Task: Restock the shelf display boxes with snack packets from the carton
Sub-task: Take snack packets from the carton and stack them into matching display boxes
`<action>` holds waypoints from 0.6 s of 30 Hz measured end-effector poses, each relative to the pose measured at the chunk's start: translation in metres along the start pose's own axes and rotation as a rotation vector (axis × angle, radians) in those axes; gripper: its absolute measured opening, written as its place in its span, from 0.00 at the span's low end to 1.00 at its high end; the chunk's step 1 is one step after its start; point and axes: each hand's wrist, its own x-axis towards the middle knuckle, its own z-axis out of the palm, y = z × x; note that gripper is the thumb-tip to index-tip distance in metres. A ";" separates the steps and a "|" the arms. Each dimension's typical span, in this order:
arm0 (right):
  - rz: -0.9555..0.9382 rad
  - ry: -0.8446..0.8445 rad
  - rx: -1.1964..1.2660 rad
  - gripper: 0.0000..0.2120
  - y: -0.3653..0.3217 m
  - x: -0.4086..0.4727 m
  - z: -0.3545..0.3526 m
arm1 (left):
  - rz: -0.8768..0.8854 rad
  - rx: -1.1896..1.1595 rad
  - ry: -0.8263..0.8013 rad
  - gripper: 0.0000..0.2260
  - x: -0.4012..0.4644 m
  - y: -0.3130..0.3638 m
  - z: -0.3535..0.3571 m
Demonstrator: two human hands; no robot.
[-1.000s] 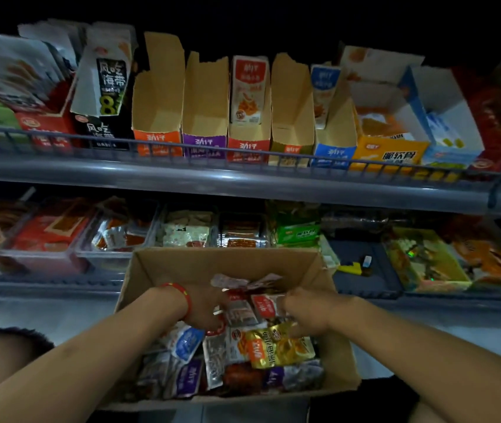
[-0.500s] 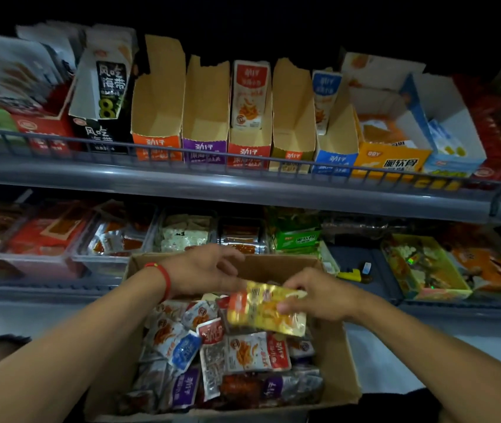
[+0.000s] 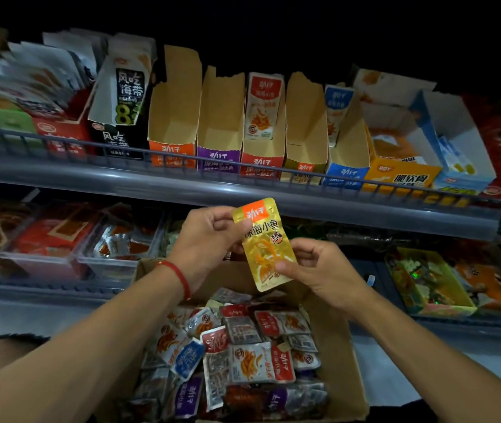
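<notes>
A gold snack packet (image 3: 266, 245) with an orange top label is held upright above the carton (image 3: 339, 349). My left hand (image 3: 209, 239) pinches its top left corner. My right hand (image 3: 313, 270) pinches its lower right edge. The brown carton below holds several mixed packets (image 3: 243, 352) in red, blue, purple and silver. On the upper shelf stand open display boxes with orange (image 3: 172, 117), purple (image 3: 220, 123), red (image 3: 263, 148), gold (image 3: 305, 132) and blue (image 3: 346, 148) fronts. The red box holds a red packet (image 3: 263, 105) and the blue box a blue packet (image 3: 336, 111).
A grey wire rail (image 3: 182, 161) runs along the upper shelf front. Black seaweed boxes (image 3: 124, 96) stand to the left, an orange box (image 3: 401, 175) and a white-blue box (image 3: 456, 138) to the right. The lower shelf holds clear tubs (image 3: 53, 239) and a green tray (image 3: 426, 279).
Both hands have lifted the gold packet out of the carton, up to the level of the lower shelf edge, and turned it upright. The left hand now pinches its top.
</notes>
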 end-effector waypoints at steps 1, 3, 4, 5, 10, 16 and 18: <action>-0.025 0.053 -0.047 0.18 -0.003 0.002 -0.001 | 0.057 0.084 -0.013 0.04 0.001 0.002 -0.002; -0.111 0.191 -0.155 0.16 -0.012 0.006 -0.005 | 0.165 0.255 -0.056 0.05 0.004 0.008 -0.004; -0.170 0.240 -0.188 0.16 -0.017 0.009 -0.007 | 0.207 0.312 -0.078 0.06 0.005 0.011 -0.004; -0.219 0.271 -0.206 0.17 -0.022 0.011 -0.009 | 0.242 0.346 -0.101 0.08 0.006 0.014 -0.003; -0.317 0.291 -0.529 0.12 -0.047 0.014 -0.014 | 0.353 0.398 -0.119 0.13 0.010 0.024 0.003; -0.356 0.365 -0.721 0.08 -0.103 0.018 -0.052 | 0.426 0.425 -0.077 0.15 0.025 0.040 0.009; -0.448 0.517 -0.695 0.08 -0.126 0.023 -0.075 | 0.520 0.575 -0.017 0.19 0.035 0.046 0.014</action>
